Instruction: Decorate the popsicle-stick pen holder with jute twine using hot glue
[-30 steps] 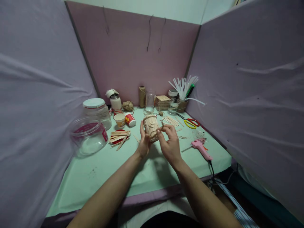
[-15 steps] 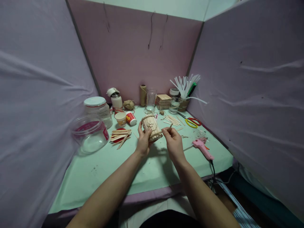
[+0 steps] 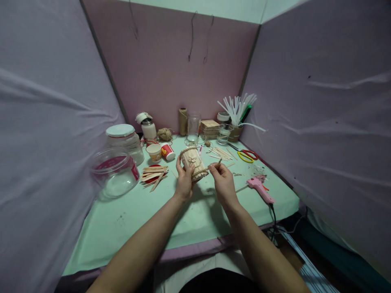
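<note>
A small cup-shaped holder (image 3: pixel 192 157) covered in pale wooden sticks is tilted above the table, with a flower shape on its side and twisted rope round both rims. My left hand (image 3: pixel 184 182) is wrapped round its left side and underside, thumb on the front. At the lower rim, my right hand (image 3: pixel 222 180) pinches the loose end of the rope (image 3: pixel 219 162), which runs from the holder to my fingertips and pokes out beyond them. The far side of the holder is hidden.
On the right lie a pink glue gun (image 3: pixel 261 190) with a cord and red-yellow scissors (image 3: pixel 246 156). Wooden sticks (image 3: pixel 157 175) are piled at left, beside a clear plastic tub (image 3: pixel 117 179) and paper cups (image 3: pixel 154 153). Jars, twine (image 3: pixel 165 134) and a pot of glue sticks (image 3: pixel 236 133) line the back.
Both hands keep their hold on the holder and rope, almost unmoved. The whole view has shifted very slightly.
</note>
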Action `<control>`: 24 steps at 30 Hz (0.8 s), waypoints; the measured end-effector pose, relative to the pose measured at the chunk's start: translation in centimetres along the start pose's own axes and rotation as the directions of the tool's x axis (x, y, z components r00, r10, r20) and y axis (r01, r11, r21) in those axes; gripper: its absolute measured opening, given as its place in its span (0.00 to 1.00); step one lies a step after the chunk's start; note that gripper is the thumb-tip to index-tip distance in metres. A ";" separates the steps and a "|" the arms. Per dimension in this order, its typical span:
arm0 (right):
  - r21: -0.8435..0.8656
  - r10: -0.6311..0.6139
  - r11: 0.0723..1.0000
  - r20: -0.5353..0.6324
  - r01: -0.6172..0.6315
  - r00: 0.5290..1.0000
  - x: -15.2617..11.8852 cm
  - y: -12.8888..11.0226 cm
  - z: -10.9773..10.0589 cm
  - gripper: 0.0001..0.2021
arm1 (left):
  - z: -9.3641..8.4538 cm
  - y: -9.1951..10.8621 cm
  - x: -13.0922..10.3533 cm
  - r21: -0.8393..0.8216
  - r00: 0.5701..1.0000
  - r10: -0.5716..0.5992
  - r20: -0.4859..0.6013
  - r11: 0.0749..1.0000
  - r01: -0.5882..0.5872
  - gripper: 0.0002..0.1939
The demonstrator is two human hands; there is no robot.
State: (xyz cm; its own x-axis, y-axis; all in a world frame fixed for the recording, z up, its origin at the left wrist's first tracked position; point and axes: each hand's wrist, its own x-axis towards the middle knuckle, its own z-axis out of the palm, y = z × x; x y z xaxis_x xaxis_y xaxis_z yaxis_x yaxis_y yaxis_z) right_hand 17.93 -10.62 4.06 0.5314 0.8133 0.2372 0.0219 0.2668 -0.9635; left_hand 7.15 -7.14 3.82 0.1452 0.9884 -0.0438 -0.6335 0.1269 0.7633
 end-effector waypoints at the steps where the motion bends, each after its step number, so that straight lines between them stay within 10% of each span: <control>1: 0.003 0.011 1.000 0.003 -0.011 1.000 0.0 0.0 0.0 0.11 | 0.0 0.0 0.0 -0.001 1.000 0.004 0.004 1.000 -0.004 0.47; 24: 0.207 0.233 0.947 0.075 -0.244 0.969 0.4 0.8 0.1 0.14 | -0.3 -0.3 -0.1 0.004 1.000 0.012 0.022 1.000 -0.012 0.46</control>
State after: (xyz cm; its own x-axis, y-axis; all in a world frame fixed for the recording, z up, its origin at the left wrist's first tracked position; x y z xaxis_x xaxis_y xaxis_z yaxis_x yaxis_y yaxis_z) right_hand 18.06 -9.97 3.38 0.4567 0.8895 0.0145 -0.2845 0.1614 -0.9450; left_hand 7.15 -7.30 3.39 0.1543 0.9878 -0.0211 -0.6321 0.1151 0.7663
